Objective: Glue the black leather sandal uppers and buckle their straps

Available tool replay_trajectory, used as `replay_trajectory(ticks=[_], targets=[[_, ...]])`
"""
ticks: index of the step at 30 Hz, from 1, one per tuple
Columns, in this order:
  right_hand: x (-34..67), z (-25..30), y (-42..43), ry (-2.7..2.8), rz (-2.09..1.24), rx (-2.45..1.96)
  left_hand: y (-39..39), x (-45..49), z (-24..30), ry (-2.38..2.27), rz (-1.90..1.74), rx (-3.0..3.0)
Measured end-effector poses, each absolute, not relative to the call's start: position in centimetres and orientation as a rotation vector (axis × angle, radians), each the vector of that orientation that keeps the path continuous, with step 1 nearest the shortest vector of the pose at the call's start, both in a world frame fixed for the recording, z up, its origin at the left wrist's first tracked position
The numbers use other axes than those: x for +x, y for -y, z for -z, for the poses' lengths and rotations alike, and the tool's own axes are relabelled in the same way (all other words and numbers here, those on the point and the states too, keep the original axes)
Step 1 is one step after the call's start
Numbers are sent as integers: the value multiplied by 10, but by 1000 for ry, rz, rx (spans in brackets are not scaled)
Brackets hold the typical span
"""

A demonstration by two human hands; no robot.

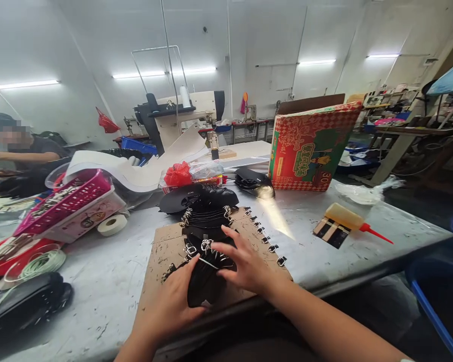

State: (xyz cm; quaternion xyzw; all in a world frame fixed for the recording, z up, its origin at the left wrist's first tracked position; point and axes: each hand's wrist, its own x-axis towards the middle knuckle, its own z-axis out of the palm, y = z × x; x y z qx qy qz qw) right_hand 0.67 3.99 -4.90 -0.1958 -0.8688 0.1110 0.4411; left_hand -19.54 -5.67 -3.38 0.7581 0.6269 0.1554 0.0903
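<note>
A black leather-like piece (206,289) lies low in front of me, with my left hand (175,291) curved round its left side, thumb and forefinger on it. A thin white strip (208,262) runs across from my left forefinger toward my right thumb; whether it is a cord or an edge, I cannot tell. My right hand (245,261) has its fingers spread, close to the silver buckles (206,245) on the black straps. Beyond them, a row of stacked black pieces (207,217) with buckles lies on the brown cardboard (166,251).
More buckled straps (265,240) line the cardboard's right edge. A glue bottle with a red nozzle (343,216) lies at right, before a red and green carton (309,153). At left are a magenta basket (66,203) and a tape roll (112,224). A sewing machine (184,113) stands behind; another person (30,146) sits far left.
</note>
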Motion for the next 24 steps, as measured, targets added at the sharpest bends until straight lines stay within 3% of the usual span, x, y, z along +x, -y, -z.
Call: replay_trajectory(ticks=[2,5,10,15,20,24], targets=[[4,48,-31,2134,67,-378,58,-193,42,-1894,-529,2305],[1,42,-20,2065,260,-360,62,-184,50,-1971,-670,2486],[6,24,-3,2005,204,-254,67,-166,49,-2057,-946,2467],[14,25,11,2118,80,173,64,-155,26,-2062,-1212,1782],[38,41,-7,2006,-303,-398,60,-143,-1,-1814,-1487,1504],[53,31,-9,1796,-1204,-474,50,-117,-14,-1767,-1554,1545]])
